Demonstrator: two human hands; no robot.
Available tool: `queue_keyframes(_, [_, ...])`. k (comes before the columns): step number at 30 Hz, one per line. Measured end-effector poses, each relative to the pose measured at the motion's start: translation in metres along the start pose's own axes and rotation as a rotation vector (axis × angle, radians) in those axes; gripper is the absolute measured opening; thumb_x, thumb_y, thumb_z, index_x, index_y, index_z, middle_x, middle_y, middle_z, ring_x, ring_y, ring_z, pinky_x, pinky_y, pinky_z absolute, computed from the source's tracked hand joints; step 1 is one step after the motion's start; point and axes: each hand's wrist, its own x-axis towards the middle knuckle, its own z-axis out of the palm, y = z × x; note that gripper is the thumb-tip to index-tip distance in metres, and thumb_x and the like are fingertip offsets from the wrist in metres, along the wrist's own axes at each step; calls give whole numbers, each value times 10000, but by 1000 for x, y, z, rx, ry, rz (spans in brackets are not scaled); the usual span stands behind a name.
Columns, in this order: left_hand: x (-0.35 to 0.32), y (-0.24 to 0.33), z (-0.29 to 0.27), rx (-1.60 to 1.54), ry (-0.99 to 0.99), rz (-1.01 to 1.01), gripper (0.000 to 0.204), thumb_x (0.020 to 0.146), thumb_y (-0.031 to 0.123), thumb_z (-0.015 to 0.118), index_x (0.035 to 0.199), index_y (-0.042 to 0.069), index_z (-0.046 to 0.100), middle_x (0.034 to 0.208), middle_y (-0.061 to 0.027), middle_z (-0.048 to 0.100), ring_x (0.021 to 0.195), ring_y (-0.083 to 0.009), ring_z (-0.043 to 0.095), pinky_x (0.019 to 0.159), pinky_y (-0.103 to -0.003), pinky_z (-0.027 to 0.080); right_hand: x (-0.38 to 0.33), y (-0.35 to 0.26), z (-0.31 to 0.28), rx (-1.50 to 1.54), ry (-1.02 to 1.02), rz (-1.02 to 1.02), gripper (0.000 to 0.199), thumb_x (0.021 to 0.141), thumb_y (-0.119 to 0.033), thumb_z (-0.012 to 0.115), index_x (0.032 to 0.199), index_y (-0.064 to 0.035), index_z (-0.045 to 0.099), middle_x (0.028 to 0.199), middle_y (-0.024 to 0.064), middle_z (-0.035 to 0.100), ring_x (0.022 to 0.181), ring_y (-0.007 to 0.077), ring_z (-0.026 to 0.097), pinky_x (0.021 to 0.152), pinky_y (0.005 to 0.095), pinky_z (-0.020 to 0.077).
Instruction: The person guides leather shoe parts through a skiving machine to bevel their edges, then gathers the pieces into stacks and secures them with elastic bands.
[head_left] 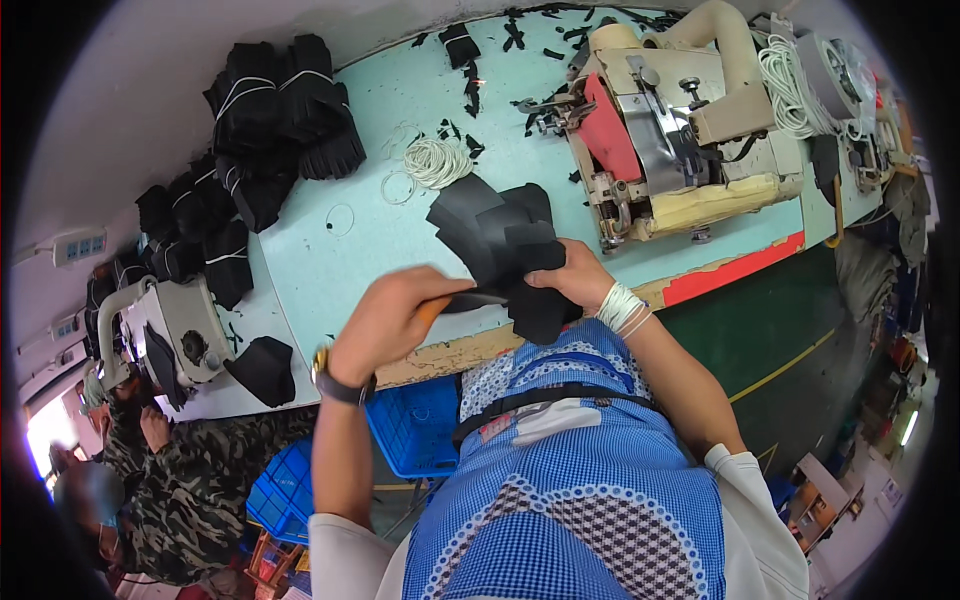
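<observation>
My left hand [388, 315] is closed around an orange-handled tool [430, 308] with a dark, pointed blade-like end. I cannot make out its exact kind. That end reaches to the near edge of a fanned stack of black leather-like pieces [490, 230], and whether it touches them is unclear. My right hand [575, 276] grips the stack from its right side, thumb on top and fingers hidden beneath. Several white elastic bands [622, 308] circle my right wrist. Just beyond the pieces, a pile of pale elastic bands [437, 162] lies on the light-green table [330, 270].
Banded black bundles [285, 95] are heaped at the far left. A beige machine with a red plate [606, 125] stands right, another machine [180, 340] left. Black scraps [472, 90] litter the back. A blue crate [415, 430] sits below the table edge; a co-worker in camouflage [190, 490] is left.
</observation>
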Motion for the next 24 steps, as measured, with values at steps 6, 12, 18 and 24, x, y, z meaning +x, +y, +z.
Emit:
queue_keyframes(6, [107,14,-6,433,-530,178,228,806,59,637,1024,40,701,850,-161,671,768,-329,621,736,-340,496,7,4,-3,-91,-84,-63,329,798,-75,677,1086,76,625,975,143,699,893,192,663,837,316,519])
queue_keyframes(12, [81,-24,-25,-677,226,-340,219,943,179,602,900,-25,666,751,27,615,687,-51,534,605,-217,405,5,11,-11,-42,-55,18,379,823,-71,590,1173,74,565,1081,128,659,979,191,626,904,314,484])
queue_keyframes(18, [11,-41,53,-1231,479,-496,169,996,148,524,1064,20,611,967,-32,665,866,-92,627,773,-254,513,10,25,-9,-167,107,-76,386,828,-234,612,1012,106,596,1022,242,661,966,325,653,822,378,513])
queue_keyframes(24, [4,-24,121,-1392,554,-610,110,950,55,568,1021,-21,603,911,-95,672,767,-150,659,727,-315,585,-11,-44,15,-975,600,-428,392,820,-355,689,865,22,590,914,211,643,926,370,632,746,455,531])
